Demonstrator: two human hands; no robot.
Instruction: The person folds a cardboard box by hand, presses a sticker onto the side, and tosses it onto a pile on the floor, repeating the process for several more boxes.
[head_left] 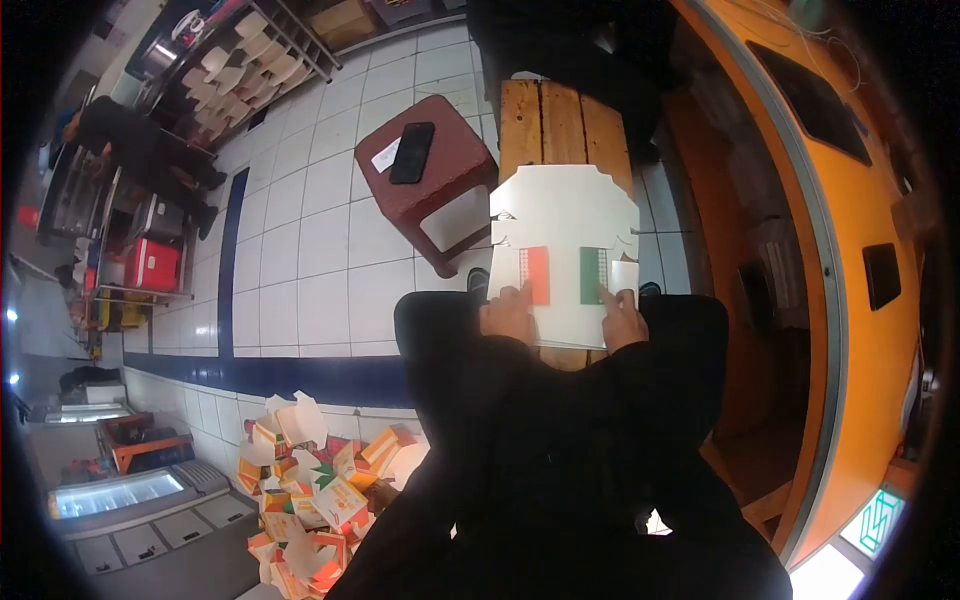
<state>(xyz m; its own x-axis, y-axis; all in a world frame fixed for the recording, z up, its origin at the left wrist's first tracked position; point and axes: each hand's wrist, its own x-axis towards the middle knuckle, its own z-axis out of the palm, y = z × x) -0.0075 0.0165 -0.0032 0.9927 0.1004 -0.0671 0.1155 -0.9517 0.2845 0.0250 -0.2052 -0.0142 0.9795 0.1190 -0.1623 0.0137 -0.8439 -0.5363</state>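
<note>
A flat white cardboard box blank with an orange panel and a green panel lies on a wooden bench in front of me. My left hand presses its near left edge beside the orange panel. My right hand presses the near right edge by the green panel, fingers laid flat on the card. Both black sleeves reach down from my lap to the blank.
A dark red plastic stool with a black phone on it stands left of the bench. A heap of folded orange and white boxes lies on the floor at lower left. An orange wall runs along the right. A person in black sits far left.
</note>
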